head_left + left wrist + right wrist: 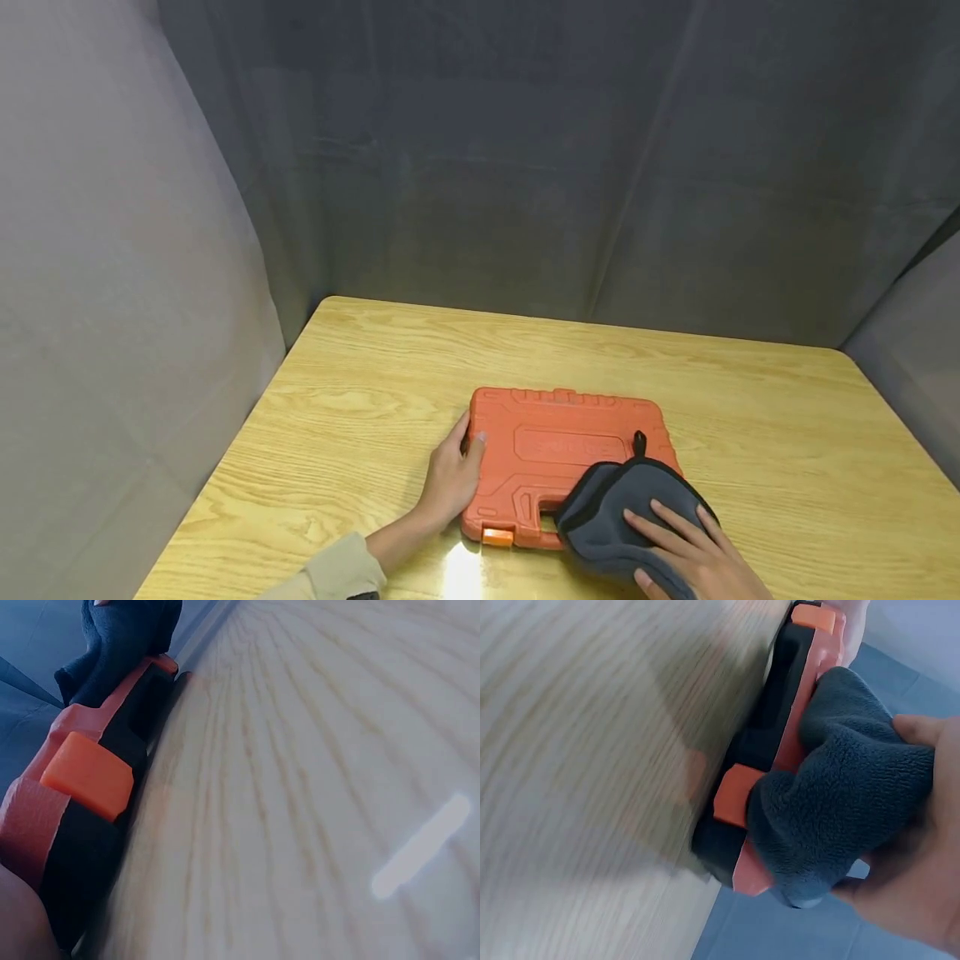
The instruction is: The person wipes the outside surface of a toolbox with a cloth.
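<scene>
A red plastic tool case [566, 479] lies flat on the table, with a black lower half and orange latches [88, 776] along its near side. My left hand [452, 479] holds the case by its left edge, thumb on the lid and fingers along the side. My right hand [693, 550] grips a folded dark grey cloth [626, 504] with black edging and a small black loop, fingers spread over it and thumb on its near side. The cloth covers the lid's near right part and some of the handle. In the right wrist view the fleecy cloth [840, 802] hangs beside an orange latch [737, 795].
The wood-grain table [360, 367] extends around the case on every side. A dark curtain [465, 167] hangs behind it, with a pale grey curtain [127, 292] at the left and another at the right. Light glares off the table near the case's front left corner.
</scene>
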`<move>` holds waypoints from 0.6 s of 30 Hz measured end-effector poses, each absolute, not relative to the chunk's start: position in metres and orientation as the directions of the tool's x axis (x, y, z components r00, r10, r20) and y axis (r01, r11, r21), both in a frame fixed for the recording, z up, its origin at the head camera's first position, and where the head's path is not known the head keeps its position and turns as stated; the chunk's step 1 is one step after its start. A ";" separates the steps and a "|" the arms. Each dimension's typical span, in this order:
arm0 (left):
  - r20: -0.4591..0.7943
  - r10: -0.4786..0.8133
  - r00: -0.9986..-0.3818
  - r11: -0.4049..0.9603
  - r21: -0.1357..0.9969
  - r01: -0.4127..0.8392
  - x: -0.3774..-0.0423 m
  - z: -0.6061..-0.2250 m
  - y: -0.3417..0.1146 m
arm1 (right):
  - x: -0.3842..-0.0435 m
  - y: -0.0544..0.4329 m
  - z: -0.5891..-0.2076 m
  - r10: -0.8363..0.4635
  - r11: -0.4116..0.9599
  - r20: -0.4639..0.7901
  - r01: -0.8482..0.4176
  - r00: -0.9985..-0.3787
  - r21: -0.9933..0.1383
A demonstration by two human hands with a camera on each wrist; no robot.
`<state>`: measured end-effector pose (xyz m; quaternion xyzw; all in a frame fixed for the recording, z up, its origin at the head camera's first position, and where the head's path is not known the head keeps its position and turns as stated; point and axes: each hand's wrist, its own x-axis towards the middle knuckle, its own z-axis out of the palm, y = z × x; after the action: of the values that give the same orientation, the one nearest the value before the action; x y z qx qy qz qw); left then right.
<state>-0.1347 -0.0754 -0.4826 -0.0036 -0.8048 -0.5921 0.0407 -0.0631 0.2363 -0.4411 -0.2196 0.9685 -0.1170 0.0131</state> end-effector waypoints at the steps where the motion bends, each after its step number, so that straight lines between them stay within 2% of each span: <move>1: 0.069 -0.042 -0.997 0.298 0.953 0.053 -0.135 -0.483 -0.075 | -0.064 0.239 -0.441 -0.409 0.881 -0.002 -0.395 -0.912 -0.260; 5: 0.064 -0.043 -0.997 0.285 0.957 0.049 -0.137 -0.482 -0.075 | -0.068 0.249 -0.436 -0.317 0.899 -0.134 -0.253 -0.939 -0.357; 9: 0.070 -0.042 -0.997 0.274 0.960 0.056 -0.138 -0.483 -0.077 | -0.076 0.259 -0.431 -0.268 0.910 -0.251 -0.159 -0.930 -0.383; 15: 0.080 -0.047 -0.996 0.291 0.955 0.063 -0.137 -0.482 -0.081 | -0.075 0.261 -0.429 -0.168 0.928 -0.316 -0.041 -0.934 -0.371; 18: 0.084 -0.045 -0.995 0.295 0.953 0.067 -0.136 -0.482 -0.081 | -0.075 0.263 -0.422 -0.128 0.909 -0.348 0.030 -0.929 -0.416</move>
<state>-0.1364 -0.0810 -0.4818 -0.0067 -0.8034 -0.5935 0.0472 -0.0753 0.2627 -0.4225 -0.0255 0.9589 -0.2120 0.1870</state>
